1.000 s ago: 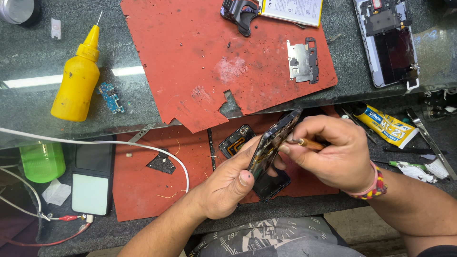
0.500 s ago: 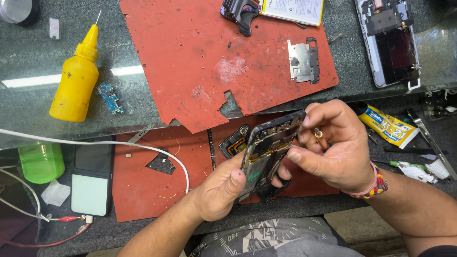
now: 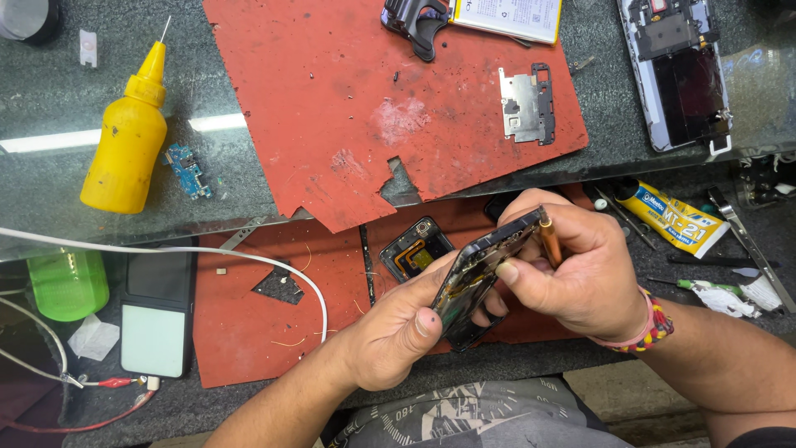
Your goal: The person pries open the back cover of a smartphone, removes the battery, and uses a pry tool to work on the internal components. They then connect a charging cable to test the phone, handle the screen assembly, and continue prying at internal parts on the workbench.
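Below the torn, scuffed red rubber mat (image 3: 332, 91), the left hand (image 3: 398, 332) clasps a slim black opened phone frame (image 3: 477, 278) tilted on edge; the right hand (image 3: 580, 274) pinches a copper-coloured screwdriver handle (image 3: 549, 239) against the frame's upper end.

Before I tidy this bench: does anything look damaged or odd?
Yes. The upper red mat has a ragged, torn front edge with a notch cut out, and a scuffed pale patch. The lower red mat has a hole too.
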The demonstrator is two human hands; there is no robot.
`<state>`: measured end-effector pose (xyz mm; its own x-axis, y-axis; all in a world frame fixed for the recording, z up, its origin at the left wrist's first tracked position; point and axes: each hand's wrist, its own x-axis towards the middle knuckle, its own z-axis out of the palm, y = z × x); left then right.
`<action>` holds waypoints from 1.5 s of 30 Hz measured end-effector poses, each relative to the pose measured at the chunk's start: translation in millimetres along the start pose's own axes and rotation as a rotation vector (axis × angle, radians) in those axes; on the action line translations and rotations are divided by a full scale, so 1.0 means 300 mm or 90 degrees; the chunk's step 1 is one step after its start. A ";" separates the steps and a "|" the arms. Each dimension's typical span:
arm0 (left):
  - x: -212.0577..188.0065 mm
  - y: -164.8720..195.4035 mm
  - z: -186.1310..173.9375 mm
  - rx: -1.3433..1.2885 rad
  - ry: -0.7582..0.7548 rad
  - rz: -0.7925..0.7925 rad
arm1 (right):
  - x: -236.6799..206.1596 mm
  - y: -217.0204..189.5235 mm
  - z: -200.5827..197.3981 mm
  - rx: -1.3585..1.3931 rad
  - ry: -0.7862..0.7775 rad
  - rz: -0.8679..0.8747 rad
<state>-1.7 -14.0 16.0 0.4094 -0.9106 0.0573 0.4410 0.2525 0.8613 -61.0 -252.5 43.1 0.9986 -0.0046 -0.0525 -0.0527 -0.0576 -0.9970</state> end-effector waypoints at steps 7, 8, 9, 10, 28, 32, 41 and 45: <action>0.003 0.018 0.004 -0.009 -0.012 -0.003 | -0.002 -0.012 -0.005 0.059 -0.046 -0.031; 0.001 0.022 0.004 0.006 -0.010 -0.004 | -0.003 -0.013 -0.005 0.072 -0.042 -0.020; -0.001 0.025 0.002 0.020 -0.009 -0.006 | -0.005 -0.015 -0.004 0.085 -0.039 -0.009; -0.001 0.026 0.002 0.033 -0.008 -0.007 | -0.007 -0.016 -0.003 0.097 -0.036 0.003; -0.002 -0.001 -0.001 -0.004 0.001 -0.001 | -0.007 -0.018 -0.002 0.116 -0.048 0.009; -0.001 -0.007 -0.005 -0.005 0.007 -0.002 | -0.005 -0.008 -0.001 0.124 -0.046 0.008; 0.007 -0.025 -0.014 0.004 0.032 0.000 | 0.020 -0.027 0.045 0.151 0.041 0.018; 0.012 -0.036 -0.007 -0.029 0.059 0.001 | 0.023 -0.014 0.064 -0.262 0.181 -0.255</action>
<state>-3.4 -19.2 5.8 0.4821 -0.8761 0.0100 0.4752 0.2710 0.8371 -53.9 -233.1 46.0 0.9043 -0.1645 0.3939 0.2724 -0.4880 -0.8292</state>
